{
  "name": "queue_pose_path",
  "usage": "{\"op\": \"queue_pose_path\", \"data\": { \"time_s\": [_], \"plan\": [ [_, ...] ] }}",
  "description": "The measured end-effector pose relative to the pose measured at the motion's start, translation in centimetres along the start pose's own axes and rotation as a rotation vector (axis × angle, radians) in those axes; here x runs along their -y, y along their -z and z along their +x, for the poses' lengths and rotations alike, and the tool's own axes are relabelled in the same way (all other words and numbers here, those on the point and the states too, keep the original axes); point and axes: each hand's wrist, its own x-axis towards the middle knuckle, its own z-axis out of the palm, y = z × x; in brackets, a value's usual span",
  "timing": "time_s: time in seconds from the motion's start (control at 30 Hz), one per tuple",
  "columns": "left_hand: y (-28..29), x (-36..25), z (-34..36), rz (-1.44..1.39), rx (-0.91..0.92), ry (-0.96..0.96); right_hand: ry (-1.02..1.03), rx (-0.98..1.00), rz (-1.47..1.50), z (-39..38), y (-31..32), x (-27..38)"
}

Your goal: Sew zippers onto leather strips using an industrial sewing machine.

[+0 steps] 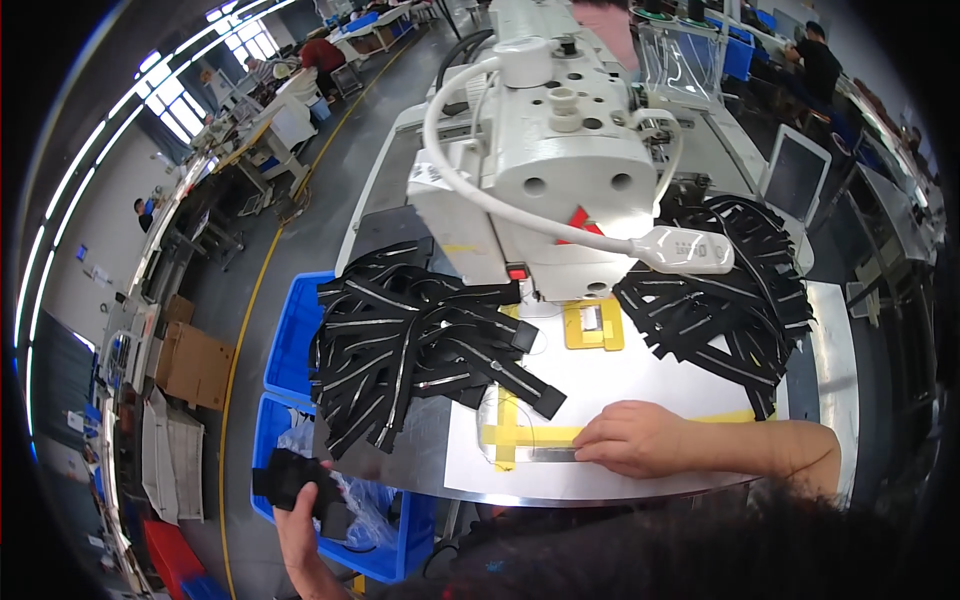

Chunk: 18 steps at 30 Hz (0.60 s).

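- The left hand (300, 515) is holding a black bundle (292, 478) just outside the front left corner of the surface (425, 460); its fingers are closing around the bundle, with the thumb lying on the near side.
- This bundle is hanging over the front blue bin (415, 540), in which crumpled clear plastic (370, 510) is showing.
- The right hand (640, 438) is resting palm down near the front edge of the surface, on a white sheet (560, 390). Its fingers are lying close together, the tips touching down beside a strip of yellow tape (545, 436); whether they are gripping anything, I cannot tell.
- A left pile of black zippers (400, 335) is spreading along the left edge of the surface, a few ends reaching over the white sheet.
- A right pile of black zippers (730, 300) is lying toward the right edge, partly covering the same sheet.
- Between the two piles, a yellow plate (593, 338) with a pale window is lying below the head of a white sewing machine (570, 160).
- A white lamp (682, 250) on a bent neck is hanging in front of the machine.
- Another blue bin (290, 340) is standing beside the left edge, behind the first.
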Motion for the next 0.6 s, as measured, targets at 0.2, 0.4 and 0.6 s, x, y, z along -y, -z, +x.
{"op": "queue_pose_path", "data": {
  "time_s": [0.2,0.4,0.6],
  "plan": [
    [-19.9,-3.8,2.0,0.395,0.935,0.059,-0.210,-0.161,-0.145,-2.5,2.6,0.0],
    [-29.5,-5.4,4.6,0.900,1.421,0.061,-0.450,-0.293,-0.328,-7.0,5.5,2.5],
    [-29.2,-1.7,7.2,0.612,1.545,-0.085,-0.789,-0.326,-0.582,-14.2,7.9,1.5]
  ]
}}
